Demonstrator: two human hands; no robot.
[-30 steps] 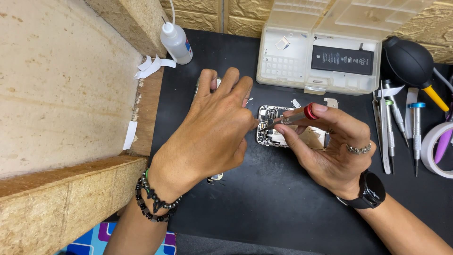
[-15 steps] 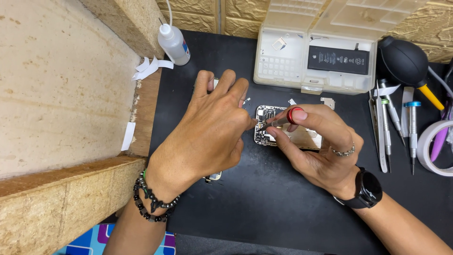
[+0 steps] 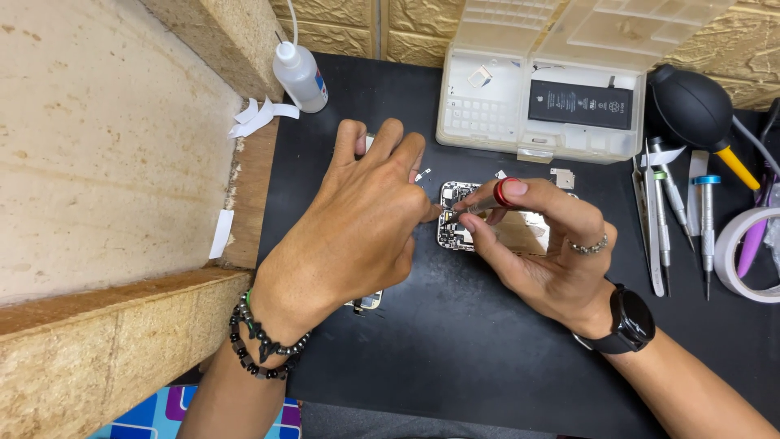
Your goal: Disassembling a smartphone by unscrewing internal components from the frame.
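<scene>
- The left hand (image 3: 357, 236) lies palm down over the opened phone (image 3: 487, 228) on the black mat (image 3: 455, 341), its fingers curled; the fingertips press at the phone's left edge, so its grip is narrow and steadies the device rather than lifting it.
- The right hand (image 3: 544, 252) pinches a small screwdriver (image 3: 486, 203) with a red ring between thumb and forefinger; the grip is closed on the tool, whose tip meets the circuit board at the phone's left end.
- The phone sits in the middle of the counter, between both hands, its inner parts exposed; part of it is hidden under the left palm.
- Behind it stands a clear plastic parts box (image 3: 536, 97) with its lid open, holding a black battery (image 3: 581, 103).
- To the right lie tweezers and screwdrivers (image 3: 678, 215) in a row, a black air blower (image 3: 691, 106) and a roll of white tape (image 3: 747, 252).
- A small white squeeze bottle (image 3: 301, 75) stands at the mat's far left corner, near scraps of white tape.
</scene>
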